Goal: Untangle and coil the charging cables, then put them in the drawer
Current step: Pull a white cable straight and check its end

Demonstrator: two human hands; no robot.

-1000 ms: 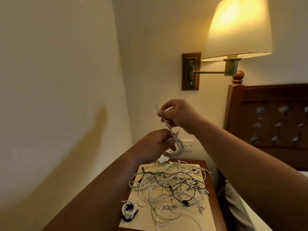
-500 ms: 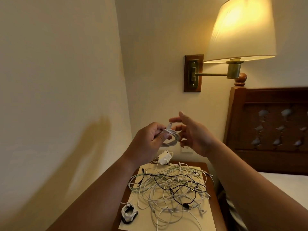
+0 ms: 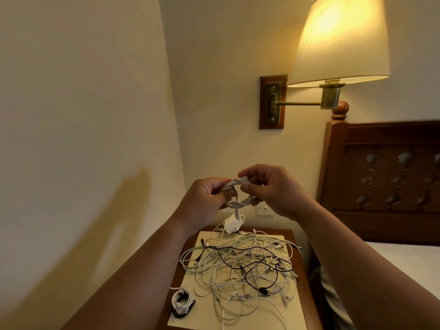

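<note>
Above the desk (image 3: 295,236): right hand (image 3: 278,194) back on the white coil (image 3: 240,204), left hand (image 3: 202,201) opposite, all fingers (image 3: 256,173) clamped on it. Coiling likely near done; tangle (image 3: 238,263) remaining.

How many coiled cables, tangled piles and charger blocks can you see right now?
Coiled cable, gripped by left hand and right hand: 1
Coiled bundle, set down: 1
Tangled pile, strands too knotted to count: 1
White charger block: 1
Total: 4
</note>
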